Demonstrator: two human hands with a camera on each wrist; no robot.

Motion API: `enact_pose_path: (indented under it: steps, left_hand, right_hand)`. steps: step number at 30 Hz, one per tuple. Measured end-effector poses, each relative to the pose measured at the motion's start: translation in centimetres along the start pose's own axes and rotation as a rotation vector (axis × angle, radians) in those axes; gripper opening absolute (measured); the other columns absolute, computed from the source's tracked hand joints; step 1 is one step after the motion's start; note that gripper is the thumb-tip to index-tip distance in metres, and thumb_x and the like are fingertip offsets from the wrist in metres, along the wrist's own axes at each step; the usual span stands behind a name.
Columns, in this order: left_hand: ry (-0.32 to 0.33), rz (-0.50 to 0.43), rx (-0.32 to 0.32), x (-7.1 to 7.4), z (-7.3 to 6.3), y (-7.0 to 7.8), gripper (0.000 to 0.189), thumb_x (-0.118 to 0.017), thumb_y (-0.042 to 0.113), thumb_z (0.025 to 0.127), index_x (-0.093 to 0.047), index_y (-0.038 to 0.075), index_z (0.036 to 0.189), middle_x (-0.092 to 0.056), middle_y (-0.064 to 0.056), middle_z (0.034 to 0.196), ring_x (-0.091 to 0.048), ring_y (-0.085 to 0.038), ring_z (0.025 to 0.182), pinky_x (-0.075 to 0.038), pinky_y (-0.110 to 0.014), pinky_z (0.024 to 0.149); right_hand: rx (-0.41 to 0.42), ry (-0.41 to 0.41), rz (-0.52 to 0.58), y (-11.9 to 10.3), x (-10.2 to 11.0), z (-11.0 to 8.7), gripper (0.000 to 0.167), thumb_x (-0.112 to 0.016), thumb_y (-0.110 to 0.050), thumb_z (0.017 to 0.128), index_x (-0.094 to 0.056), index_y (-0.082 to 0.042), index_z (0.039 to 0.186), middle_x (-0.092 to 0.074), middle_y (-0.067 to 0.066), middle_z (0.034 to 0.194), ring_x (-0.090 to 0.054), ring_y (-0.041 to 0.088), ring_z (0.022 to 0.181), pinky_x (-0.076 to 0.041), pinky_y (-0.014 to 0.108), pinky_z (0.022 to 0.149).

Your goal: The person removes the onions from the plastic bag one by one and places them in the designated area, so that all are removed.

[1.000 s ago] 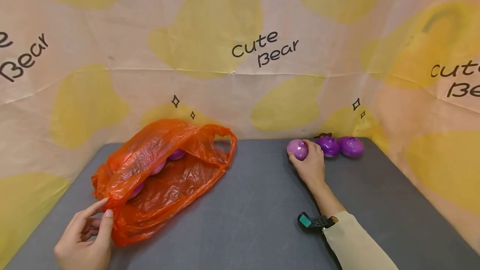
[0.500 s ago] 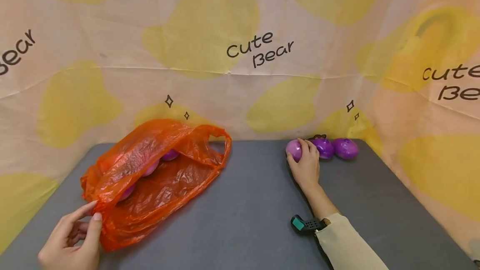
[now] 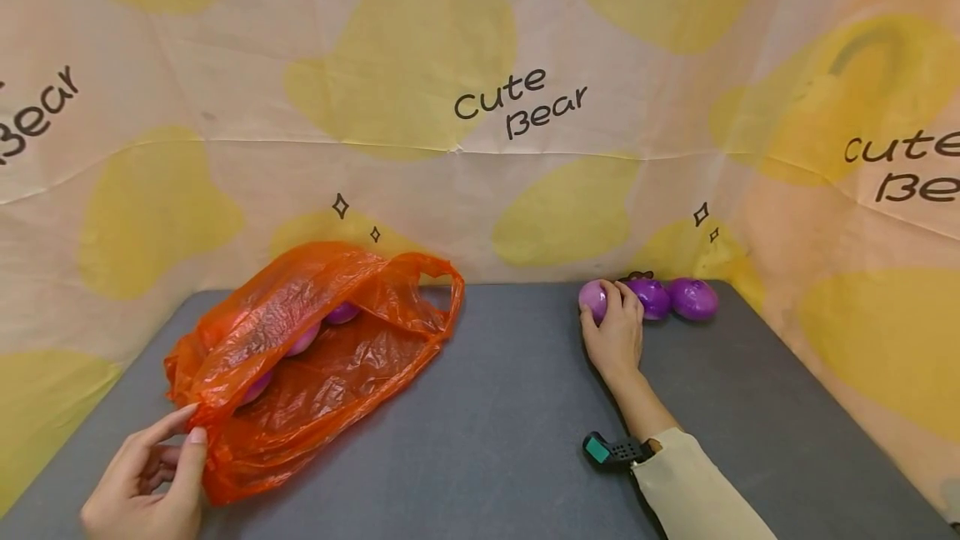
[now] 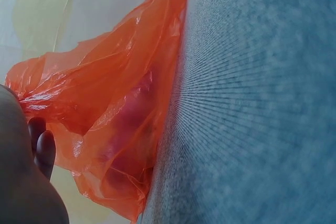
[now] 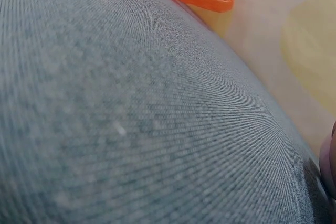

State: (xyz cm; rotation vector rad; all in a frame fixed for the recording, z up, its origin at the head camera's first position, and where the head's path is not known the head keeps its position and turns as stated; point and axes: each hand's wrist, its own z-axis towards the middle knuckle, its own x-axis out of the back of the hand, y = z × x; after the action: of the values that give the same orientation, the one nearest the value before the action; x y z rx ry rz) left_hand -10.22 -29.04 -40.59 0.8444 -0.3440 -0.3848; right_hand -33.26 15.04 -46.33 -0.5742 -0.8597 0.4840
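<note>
While the orange bag (image 3: 315, 277) lies on its side on the table (image 3: 487, 415), I can see the left hand (image 3: 146, 473) at its near left corner, thumb and forefinger pinching the plastic. The right hand (image 3: 615, 336) is well to the right of the bag, its thumb and fingers curled round the pale ball (image 3: 591, 298), which seems to rest on the table. Just past it, farther right of the bag, come the middle ball (image 3: 656, 300) and the end ball (image 3: 693, 298).

I'd call the work well under way. Purple shows at three spots in the bag's mouth, so several bagged balls (image 3: 342, 312) are already in; the film hides their exact count. These three remain outside the bag, one of them in hand.

Against a second ago, the right fingers reach farther over the pale ball, hiding more of it. The left pinch and the bag look much the same, and no ball has left its place.
</note>
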Motion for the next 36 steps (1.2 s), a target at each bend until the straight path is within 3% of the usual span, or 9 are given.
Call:
enact_pose_path:
  steps: [16,24,31,36]
  left_hand:
    - [-0.018,0.034,0.007,0.3,-0.4,-0.1,0.023,-0.074,0.003,0.087,-0.077,0.000,0.110,-0.060,0.035,0.089,-0.050,0.013,0.055,-0.042,-0.001,0.054]
    - [-0.029,0.000,-0.047,0.4,-0.1,-0.4,0.023,-0.073,0.001,0.087,-0.077,-0.003,0.109,-0.061,0.034,0.089,-0.050,0.013,0.054,-0.042,0.000,0.055]
    - [-0.024,-0.006,-0.053,0.5,0.0,-0.7,0.024,-0.074,-0.001,0.085,-0.076,-0.004,0.109,-0.060,0.033,0.085,-0.051,0.015,0.055,-0.042,0.001,0.055]
    - [-0.037,-0.014,-0.051,0.4,-0.1,-0.9,0.025,-0.074,-0.003,0.085,-0.076,-0.003,0.110,-0.061,0.030,0.085,-0.051,0.014,0.058,-0.039,0.000,0.052]
  right_hand:
    - [0.098,0.068,0.015,-0.2,0.2,-0.1,0.053,-0.077,-0.020,0.085,-0.060,-0.004,0.133,-0.052,0.021,0.142,-0.042,0.042,0.137,-0.037,0.060,0.111]
    - [0.179,0.117,0.087,-1.6,0.5,0.2,0.047,-0.075,-0.017,0.085,-0.062,-0.002,0.128,-0.057,0.022,0.135,-0.047,0.044,0.130,-0.037,0.058,0.111]
    - [0.193,0.002,0.137,-4.7,0.8,0.0,0.044,-0.075,-0.021,0.088,-0.063,-0.004,0.127,-0.060,0.019,0.132,-0.054,0.040,0.124,-0.046,0.056,0.102]
    - [0.379,-0.123,0.135,-8.4,0.8,-1.2,0.037,-0.076,-0.022,0.090,-0.067,-0.006,0.122,-0.065,0.014,0.126,-0.060,0.034,0.121,-0.050,0.050,0.102]
